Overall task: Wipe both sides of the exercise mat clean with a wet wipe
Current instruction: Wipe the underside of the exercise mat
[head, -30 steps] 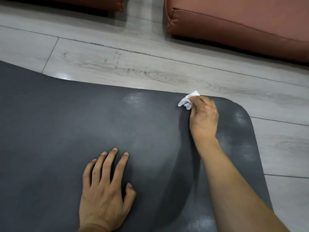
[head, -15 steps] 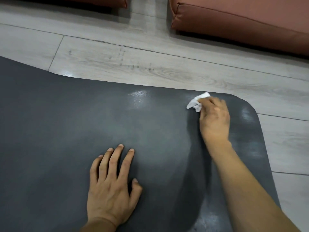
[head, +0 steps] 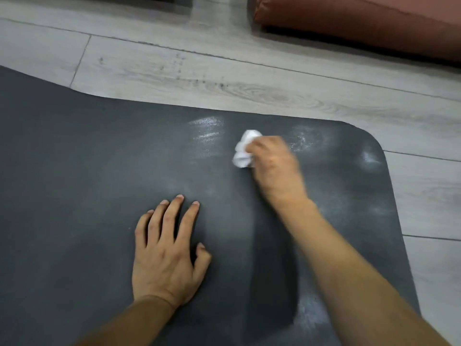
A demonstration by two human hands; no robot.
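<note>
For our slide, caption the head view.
Right hand wipes the dark exercise mat with a wet wipe while the left hand rests flat on it.

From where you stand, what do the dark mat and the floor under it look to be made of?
Mat: probably rubber or foam, matte dark grey; wiped streaks shine wet and its far edge waves slightly.
Floor: pale grey wood-look planks with printed-looking grain and knots, faint sheen; laminate or vinyl, cannot tell which.
</note>
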